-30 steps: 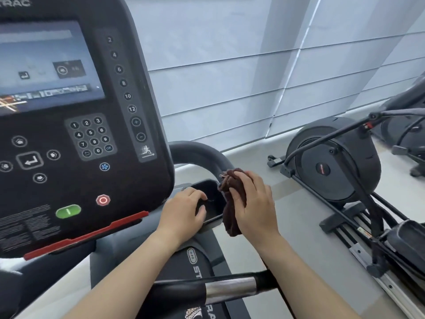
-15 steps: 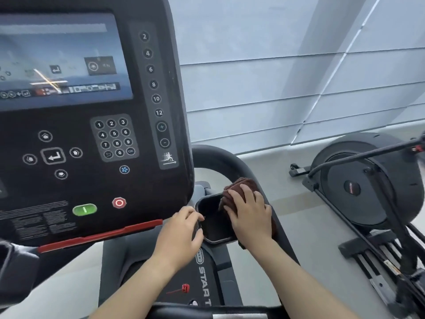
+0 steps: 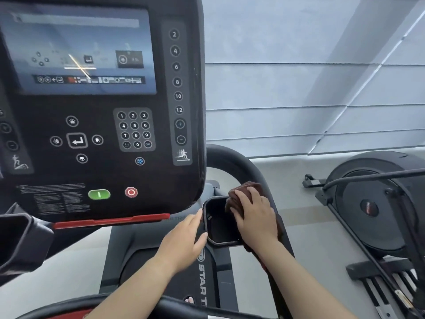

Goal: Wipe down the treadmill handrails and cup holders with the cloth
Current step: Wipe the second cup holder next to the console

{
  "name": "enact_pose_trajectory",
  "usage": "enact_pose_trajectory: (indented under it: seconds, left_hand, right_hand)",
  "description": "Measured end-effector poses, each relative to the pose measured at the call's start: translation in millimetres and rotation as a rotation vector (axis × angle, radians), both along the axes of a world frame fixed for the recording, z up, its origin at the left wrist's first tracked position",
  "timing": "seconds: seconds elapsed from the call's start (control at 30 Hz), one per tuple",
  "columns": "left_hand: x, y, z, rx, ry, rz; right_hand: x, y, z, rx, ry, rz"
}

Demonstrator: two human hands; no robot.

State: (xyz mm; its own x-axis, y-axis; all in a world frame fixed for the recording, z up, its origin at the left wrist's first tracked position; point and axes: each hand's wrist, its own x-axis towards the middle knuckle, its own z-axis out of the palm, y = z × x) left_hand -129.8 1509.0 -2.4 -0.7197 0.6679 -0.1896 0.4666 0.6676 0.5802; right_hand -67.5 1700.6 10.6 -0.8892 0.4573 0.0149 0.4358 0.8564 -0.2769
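A dark maroon cloth lies bunched on the right rim of the black right cup holder, pressed down by my right hand. Part of the cloth hangs below my wrist. My left hand grips the cup holder's left edge, fingers curled on the rim. The curved black handrail rises just behind the cloth and runs down under my right forearm. A second cup holder shows at the left edge.
The treadmill console with lit screen, keypad, green start and red stop buttons fills the upper left. A front crossbar lies at the bottom. An elliptical machine stands on the floor to the right, before grey window blinds.
My right hand has brought the cloth from beside the cup holder onto its right rim and flattened over it. My left hand stays on the left edge. The view shifted left.
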Motion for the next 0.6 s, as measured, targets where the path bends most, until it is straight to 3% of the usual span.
enact_pose_trajectory:
  seconds: [0.6]
  left_hand:
    - [0.3,-1.6,2.6,-0.019,0.012,-0.016]
  right_hand:
    - [-10.1,-3.3,8.6,-0.020,-0.020,-0.034]
